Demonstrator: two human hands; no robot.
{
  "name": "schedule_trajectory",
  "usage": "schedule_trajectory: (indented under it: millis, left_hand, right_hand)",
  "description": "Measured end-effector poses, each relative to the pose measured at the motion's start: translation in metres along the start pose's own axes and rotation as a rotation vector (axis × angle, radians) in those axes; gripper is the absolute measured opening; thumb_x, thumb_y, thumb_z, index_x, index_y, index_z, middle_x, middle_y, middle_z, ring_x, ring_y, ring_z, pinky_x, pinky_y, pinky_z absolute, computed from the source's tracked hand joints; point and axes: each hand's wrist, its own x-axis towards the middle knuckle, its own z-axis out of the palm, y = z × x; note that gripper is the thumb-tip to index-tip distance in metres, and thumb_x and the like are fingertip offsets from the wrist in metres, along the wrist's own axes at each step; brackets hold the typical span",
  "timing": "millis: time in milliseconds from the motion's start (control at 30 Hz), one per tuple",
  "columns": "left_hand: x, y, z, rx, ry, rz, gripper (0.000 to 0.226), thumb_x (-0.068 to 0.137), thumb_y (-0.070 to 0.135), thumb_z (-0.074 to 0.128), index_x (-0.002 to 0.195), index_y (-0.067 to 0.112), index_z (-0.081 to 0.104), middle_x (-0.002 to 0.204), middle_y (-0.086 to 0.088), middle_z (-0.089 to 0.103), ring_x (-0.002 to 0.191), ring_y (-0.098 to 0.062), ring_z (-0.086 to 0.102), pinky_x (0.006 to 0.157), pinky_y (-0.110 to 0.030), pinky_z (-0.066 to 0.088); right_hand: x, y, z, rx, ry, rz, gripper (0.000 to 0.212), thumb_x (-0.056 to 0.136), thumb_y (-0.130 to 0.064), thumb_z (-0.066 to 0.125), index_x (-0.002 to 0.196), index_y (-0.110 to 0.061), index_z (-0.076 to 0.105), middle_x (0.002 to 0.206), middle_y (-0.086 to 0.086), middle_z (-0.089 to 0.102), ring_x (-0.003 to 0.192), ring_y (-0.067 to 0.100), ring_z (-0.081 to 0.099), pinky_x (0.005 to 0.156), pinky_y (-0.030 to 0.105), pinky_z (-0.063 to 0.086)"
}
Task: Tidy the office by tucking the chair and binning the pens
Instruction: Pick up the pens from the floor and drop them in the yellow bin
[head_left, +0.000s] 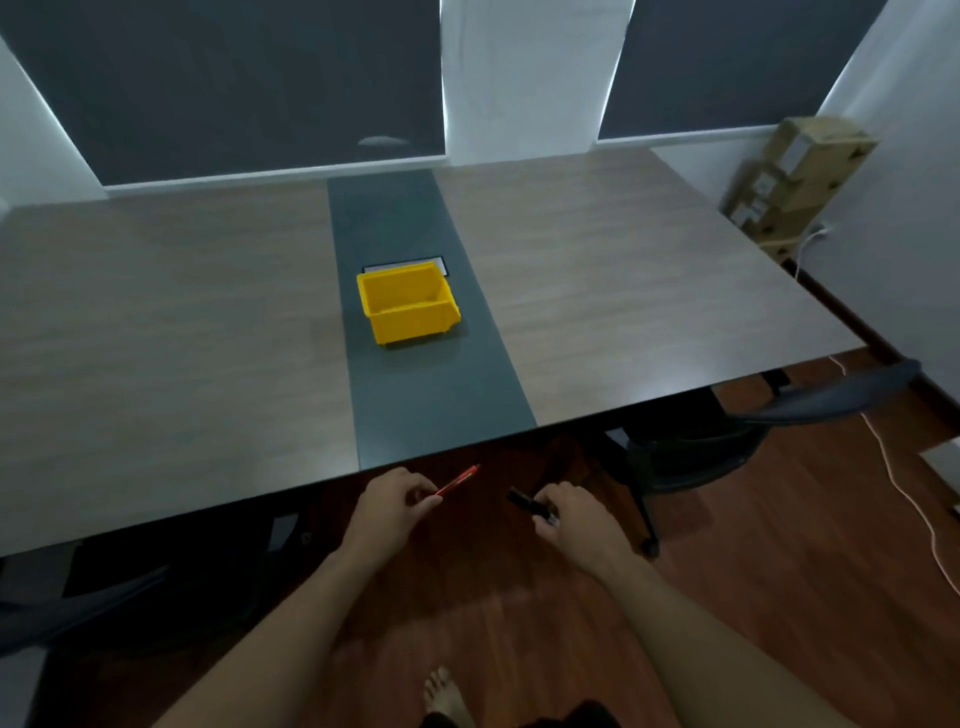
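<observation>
My left hand (390, 509) grips a red pen (457, 480) whose tip points up and right, just in front of the table's near edge. My right hand (574, 514) holds a black pen (527, 503) pointing left. Both hands hover over the wooden floor, short of the table. A yellow bin (408, 304) stands open on the dark centre strip of the table (182, 364); nothing shows inside it. A dark office chair (727, 436) sits at the right with its seat under the table edge. Another dark chair (78, 608) shows at the lower left.
A white-edged flat panel (441, 261) lies behind the bin. Cardboard boxes (795, 182) are stacked in the far right corner. A white cable (904, 488) trails across the floor on the right. My bare foot (444, 696) is on the floor below.
</observation>
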Motion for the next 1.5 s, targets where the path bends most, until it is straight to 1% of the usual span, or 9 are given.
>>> schedule_trajectory:
  millis: [233,367,567,700,867,1000,1167,1367,1500]
  left_hand:
    - [0.066,-0.035,-0.027,-0.029,0.041,-0.019,0.011,0.094,0.036,0.078,0.100,0.028,0.082,0.091,0.012,0.068,0.084,-0.006,0.063,0.075,-0.027,0.053]
    - [0.107,-0.051,-0.040,-0.058,0.050,-0.073,0.008,0.094,0.031,0.078,0.098,0.027,0.083,0.092,0.010,0.069,0.080,-0.009,0.067,0.078,-0.038,0.059]
    - [0.185,-0.068,-0.065,-0.072,0.106,-0.138,0.011,0.094,0.023,0.075,0.102,0.026,0.083,0.094,0.008,0.069,0.076,-0.009,0.065,0.075,-0.034,0.056]
    - [0.236,-0.071,-0.086,-0.051,0.122,-0.176,0.013,0.097,0.023,0.074,0.107,0.023,0.083,0.097,0.005,0.070,0.078,-0.008,0.064,0.073,-0.025,0.051]
    - [0.301,-0.078,-0.104,-0.076,0.184,-0.219,0.013,0.096,0.022,0.078,0.107,0.024,0.083,0.095,0.006,0.072,0.080,-0.008,0.067,0.079,-0.038,0.059]
    - [0.340,-0.081,-0.112,-0.089,0.215,-0.239,0.013,0.094,0.020,0.079,0.106,0.023,0.084,0.094,0.005,0.075,0.082,-0.012,0.066,0.078,-0.039,0.058]
    - [0.381,-0.090,-0.125,-0.084,0.196,-0.237,0.016,0.096,0.022,0.078,0.110,0.025,0.083,0.094,0.008,0.073,0.077,-0.004,0.061,0.070,-0.017,0.044]
    - [0.433,-0.105,-0.145,-0.047,0.145,-0.225,0.016,0.097,0.023,0.077,0.111,0.021,0.084,0.101,0.001,0.075,0.084,-0.010,0.060,0.077,-0.025,0.046]
    - [0.467,-0.123,-0.146,0.011,0.090,-0.217,0.020,0.099,0.028,0.074,0.117,0.024,0.082,0.106,0.000,0.074,0.088,-0.010,0.056,0.078,-0.026,0.041]
  right_hand:
    - [0.087,-0.030,-0.004,-0.023,-0.027,-0.029,0.026,0.096,-0.037,0.066,0.120,-0.027,0.065,0.109,-0.007,0.059,0.094,0.011,0.056,0.074,0.027,0.046]
    - [0.147,-0.036,-0.006,-0.035,-0.057,-0.048,0.023,0.095,-0.040,0.065,0.115,-0.028,0.064,0.107,-0.006,0.061,0.094,0.014,0.058,0.079,0.035,0.053]
    - [0.260,-0.042,-0.020,-0.027,-0.073,-0.107,0.023,0.094,-0.036,0.066,0.114,-0.024,0.067,0.108,0.000,0.065,0.099,0.023,0.062,0.081,0.039,0.052]
    - [0.332,-0.046,-0.035,-0.029,-0.092,-0.160,0.026,0.093,-0.035,0.068,0.114,-0.021,0.070,0.110,0.005,0.067,0.103,0.026,0.062,0.083,0.039,0.050]
    - [0.415,-0.052,-0.057,0.000,-0.068,-0.232,0.024,0.094,-0.031,0.067,0.113,-0.019,0.072,0.108,0.004,0.069,0.102,0.027,0.061,0.084,0.041,0.052]
    - [0.463,-0.059,-0.070,0.000,-0.049,-0.250,0.025,0.094,-0.027,0.067,0.117,-0.018,0.072,0.108,0.008,0.068,0.100,0.030,0.061,0.083,0.043,0.050]
    - [0.511,-0.070,-0.073,0.034,-0.090,-0.258,0.027,0.098,-0.028,0.064,0.123,-0.022,0.069,0.109,0.007,0.064,0.100,0.028,0.060,0.083,0.043,0.052]
    - [0.558,-0.093,-0.072,0.047,-0.142,-0.234,0.027,0.096,-0.026,0.068,0.123,-0.022,0.072,0.112,0.007,0.066,0.103,0.028,0.060,0.086,0.044,0.053]
    - [0.588,-0.103,-0.065,0.080,-0.180,-0.194,0.023,0.092,-0.025,0.072,0.114,-0.026,0.070,0.111,0.000,0.069,0.103,0.024,0.060,0.087,0.043,0.054]
